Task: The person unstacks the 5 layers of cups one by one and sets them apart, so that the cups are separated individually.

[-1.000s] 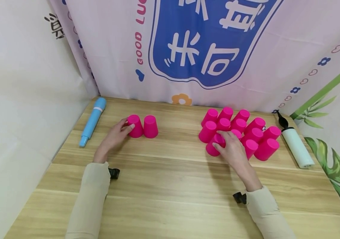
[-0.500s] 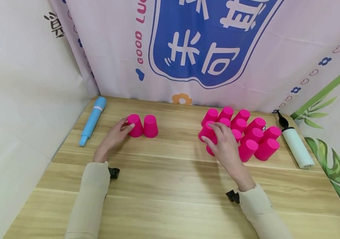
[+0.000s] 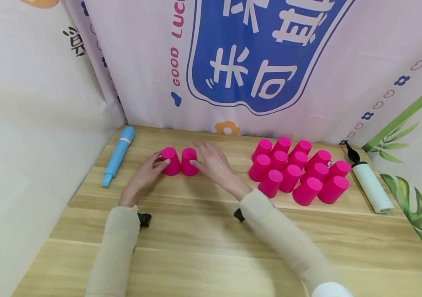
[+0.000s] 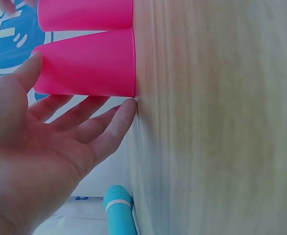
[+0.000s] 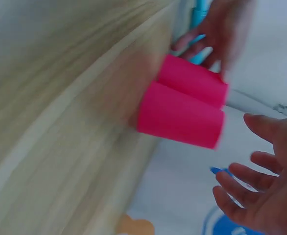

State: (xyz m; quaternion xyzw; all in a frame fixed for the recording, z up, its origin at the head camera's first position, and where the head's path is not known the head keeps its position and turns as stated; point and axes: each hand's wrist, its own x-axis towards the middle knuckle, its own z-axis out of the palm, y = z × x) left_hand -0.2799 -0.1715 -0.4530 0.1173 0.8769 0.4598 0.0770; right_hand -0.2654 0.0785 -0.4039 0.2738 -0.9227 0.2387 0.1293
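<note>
Two pink cups stand upside down side by side on the wooden table. My left hand [image 3: 147,173] loosely holds the left cup [image 3: 171,164], thumb on its front and fingers at its left side and behind. In the left wrist view, the thumb tip rests at the upper edge of that cup [image 4: 87,63], the little finger low by its rim. My right hand [image 3: 215,164] is beside the right cup [image 3: 187,166], fingers spread. The right wrist view shows a gap between this hand [image 5: 273,178] and the cup [image 5: 180,115], with nothing held.
Several more upside-down pink cups [image 3: 291,177] stand grouped at the right of the table [image 3: 196,247]. A light blue microphone-shaped stick [image 3: 118,156] lies at the left; a pale hand pump with a black nozzle [image 3: 371,185] lies right. A printed curtain [image 3: 140,82] hangs behind.
My right hand has left the cup group and swung left to the right cup of the pair. One front cup in the group sits slightly shifted. My left hand stays at its cup.
</note>
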